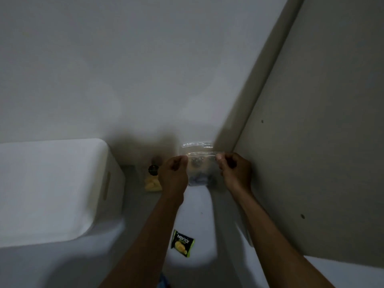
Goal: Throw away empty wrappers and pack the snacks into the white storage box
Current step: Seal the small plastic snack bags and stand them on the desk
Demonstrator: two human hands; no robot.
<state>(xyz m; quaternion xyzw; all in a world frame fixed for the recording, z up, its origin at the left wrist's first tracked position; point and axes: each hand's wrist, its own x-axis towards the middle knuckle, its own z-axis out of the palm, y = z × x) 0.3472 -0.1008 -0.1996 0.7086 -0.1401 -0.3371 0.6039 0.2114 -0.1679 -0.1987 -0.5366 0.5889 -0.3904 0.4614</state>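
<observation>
Two bare hands hold a clear plastic zip bag [198, 163] by its top edge above a pale grey table surface [203, 208], close to a plain white wall [124, 69]. The left hand [173, 173] pinches the bag's left top corner between curled fingers and thumb; the right hand [233, 170] pinches the right top corner the same way, so the strip between them is stretched straight. Dark, blurred contents show through the bag, too unclear to identify.

Left of the bag, a large white storage box with rounded corners and a slot handle in its side [52, 190] sits on the table, its top closed over. Between the box and the bag, just beside the left hand, lies a small yellow snack packet with a dark round top [152, 179], partly hidden by the wrist. Nearer the camera than the bag, between the two forearms, a green and black snack packet with a yellow fruit picture [182, 243] lies flat on the table. Right of the bag, a beige panel [311, 142] rises at a slant.
</observation>
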